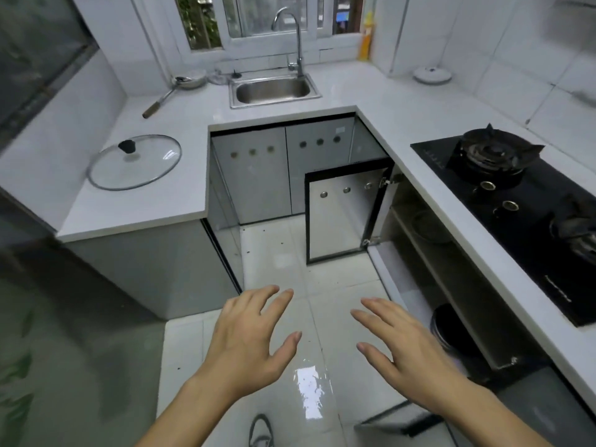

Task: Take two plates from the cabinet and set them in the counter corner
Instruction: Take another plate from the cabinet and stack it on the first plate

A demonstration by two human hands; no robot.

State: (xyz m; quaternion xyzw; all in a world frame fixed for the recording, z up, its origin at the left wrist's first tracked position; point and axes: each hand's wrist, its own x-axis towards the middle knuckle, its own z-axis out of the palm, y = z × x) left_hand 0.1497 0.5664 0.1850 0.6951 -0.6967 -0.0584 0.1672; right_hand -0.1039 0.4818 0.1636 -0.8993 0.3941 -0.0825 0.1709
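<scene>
The cabinet (451, 272) under the right counter stands with its doors swung out; one mirrored door (342, 217) juts into the aisle. On its dim upper shelf lies a round plate or dish (430, 227), hard to make out. A dark round pot (450, 327) sits lower down. My left hand (248, 340) and my right hand (409, 353) hover over the floor in front of the cabinet, palms down, fingers spread, holding nothing. The far right counter corner (380, 79) shows bare white surface.
A black gas hob (516, 214) fills the right counter. A sink (274, 90) with a tap sits under the window. A glass lid (135, 161) and a ladle (167, 95) lie on the left counter, a white lid (432, 74) at the back right. A second cabinet door (400, 421) hangs out near my right arm.
</scene>
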